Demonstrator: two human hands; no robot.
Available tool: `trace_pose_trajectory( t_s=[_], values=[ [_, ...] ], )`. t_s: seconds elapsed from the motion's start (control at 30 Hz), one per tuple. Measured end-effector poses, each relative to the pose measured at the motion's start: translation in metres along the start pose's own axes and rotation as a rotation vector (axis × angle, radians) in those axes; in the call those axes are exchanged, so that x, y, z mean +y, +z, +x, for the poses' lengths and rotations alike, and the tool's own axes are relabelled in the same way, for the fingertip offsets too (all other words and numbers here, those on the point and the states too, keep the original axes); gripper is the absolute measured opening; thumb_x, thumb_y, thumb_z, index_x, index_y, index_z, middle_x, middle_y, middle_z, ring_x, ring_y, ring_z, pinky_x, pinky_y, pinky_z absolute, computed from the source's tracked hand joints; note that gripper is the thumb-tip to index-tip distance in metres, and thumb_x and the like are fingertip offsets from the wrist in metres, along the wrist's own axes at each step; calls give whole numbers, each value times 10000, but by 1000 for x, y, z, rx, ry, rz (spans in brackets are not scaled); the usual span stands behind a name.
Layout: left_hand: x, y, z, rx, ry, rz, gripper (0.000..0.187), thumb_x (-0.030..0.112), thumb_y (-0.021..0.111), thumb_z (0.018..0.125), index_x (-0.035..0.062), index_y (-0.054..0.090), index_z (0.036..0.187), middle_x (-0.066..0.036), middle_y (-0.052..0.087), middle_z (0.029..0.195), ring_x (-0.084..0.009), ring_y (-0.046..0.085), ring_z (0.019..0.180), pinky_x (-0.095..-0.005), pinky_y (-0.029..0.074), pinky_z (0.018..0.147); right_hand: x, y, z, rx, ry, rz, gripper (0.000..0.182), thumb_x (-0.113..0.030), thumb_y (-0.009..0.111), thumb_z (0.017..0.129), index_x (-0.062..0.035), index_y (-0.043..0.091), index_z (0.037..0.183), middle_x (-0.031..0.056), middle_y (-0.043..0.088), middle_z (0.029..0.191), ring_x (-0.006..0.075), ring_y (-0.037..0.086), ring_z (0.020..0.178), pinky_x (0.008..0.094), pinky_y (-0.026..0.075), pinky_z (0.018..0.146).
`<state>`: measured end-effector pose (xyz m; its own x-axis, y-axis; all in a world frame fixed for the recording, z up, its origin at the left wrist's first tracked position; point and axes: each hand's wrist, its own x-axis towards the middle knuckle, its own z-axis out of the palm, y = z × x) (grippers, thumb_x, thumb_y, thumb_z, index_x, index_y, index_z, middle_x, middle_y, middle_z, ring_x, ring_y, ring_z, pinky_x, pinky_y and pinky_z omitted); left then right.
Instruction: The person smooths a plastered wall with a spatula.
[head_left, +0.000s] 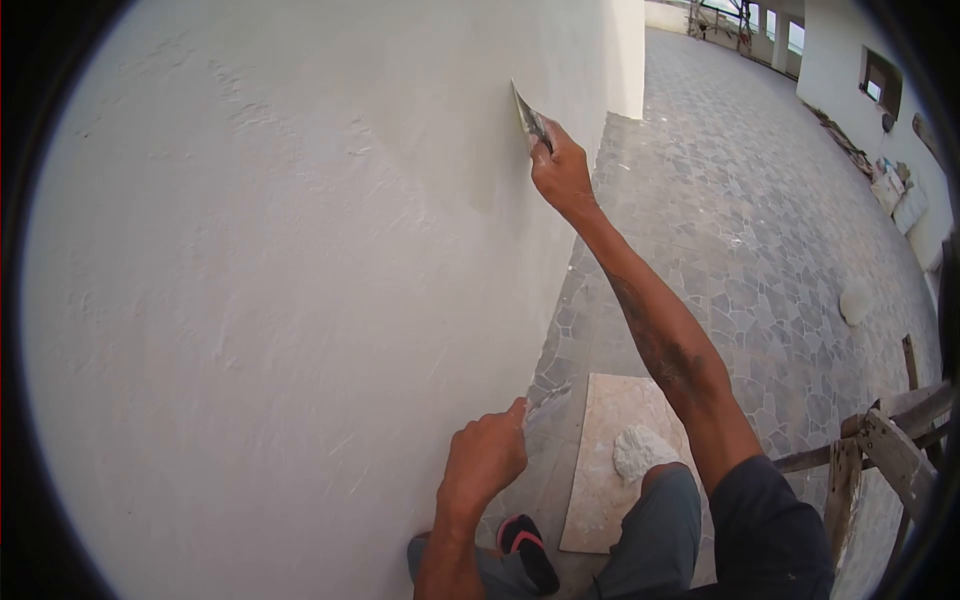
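Note:
My right hand [563,172] is closed round a putty knife [531,118], its blade edge-on to me against the pale plastered wall [300,250]. Low by the wall, my left hand [487,453] is a fist around a second tool. A thin grey blade [548,402] sticks out past its thumb, like another putty knife; its handle is hidden in the fingers. Below my right arm, a mound of white putty [643,452] sits on a flat beige board [592,500], partly covered by my knee.
Grey patterned stone flooring [740,230] runs along the wall. Rough wooden trestle pieces [890,450] stand close at the lower right. A whitish round lump [856,301] lies further off, and sacks [900,195] lean against the far wall. My sandalled foot [528,550] is beside the board.

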<state>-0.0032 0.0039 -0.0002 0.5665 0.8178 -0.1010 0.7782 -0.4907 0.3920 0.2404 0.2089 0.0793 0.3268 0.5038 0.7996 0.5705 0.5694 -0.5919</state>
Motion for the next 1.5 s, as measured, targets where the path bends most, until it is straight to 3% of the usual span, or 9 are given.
trace_pose_trajectory(
  t_s=[0.13,0.37,0.6,0.8,0.9,1.03,1.23,1.33,1.5],
  values=[
    [0,0,2,-29,-14,7,270,150,505,933,49,573,1174,-233,675,831,-441,647,797,-529,504,726,-16,-7,-44,-85,-223,99,435,66,457,912,-57,555,1317,128,652,1177,218,643,873,311,503,853],
    [3,-2,0,-33,-42,16,285,162,514,937,52,571,1193,-236,670,844,-443,636,807,-529,496,733,-10,-36,-9,-39,43,-29,382,25,477,956,-64,565,1317,149,680,1130,183,653,870,291,516,805],
    [-1,5,-1,17,9,5,256,124,477,934,46,569,1159,-233,677,817,-444,654,775,-531,507,714,17,-1,26,59,-412,-72,504,70,457,908,-72,502,1389,166,632,1216,257,647,1052,308,501,939],
    [1,1,1,-25,-2,13,308,164,521,935,47,569,1215,-224,671,818,-428,642,787,-519,508,716,-3,16,-41,1,-397,-140,610,142,439,760,-26,502,1343,162,504,1403,345,532,1251,398,497,999],
    [1,2,1,-32,-4,25,316,170,523,934,49,567,1223,-229,670,820,-431,643,794,-519,509,723,-8,-9,-56,-98,-511,-160,543,131,431,804,-14,516,1320,177,596,1247,331,620,1093,395,518,919],
    [3,0,1,-38,-24,24,317,173,524,933,49,569,1221,-235,671,831,-437,644,802,-521,508,731,-16,-33,-25,-47,148,-75,267,-146,459,970,49,585,1100,150,613,786,217,566,702,357,469,694],
    [5,-2,0,-60,-35,38,319,167,519,931,49,568,1223,-235,674,838,-436,645,804,-523,508,734,24,-26,38,-143,394,15,253,-166,517,944,27,609,1079,110,594,776,186,544,706,339,468,690],
    [6,-3,-1,-52,-32,28,319,166,516,931,47,567,1223,-234,675,835,-434,647,803,-522,509,734,-3,-22,28,-142,344,-85,270,-138,466,914,23,586,1094,185,638,863,278,617,795,397,483,761],
    [2,3,0,-34,-7,23,312,175,519,935,59,570,1220,-233,672,827,-436,647,799,-525,509,732,-27,-16,-30,-133,-57,36,338,-3,477,928,-17,564,1255,147,659,1031,213,609,829,339,501,780]
  ],
)
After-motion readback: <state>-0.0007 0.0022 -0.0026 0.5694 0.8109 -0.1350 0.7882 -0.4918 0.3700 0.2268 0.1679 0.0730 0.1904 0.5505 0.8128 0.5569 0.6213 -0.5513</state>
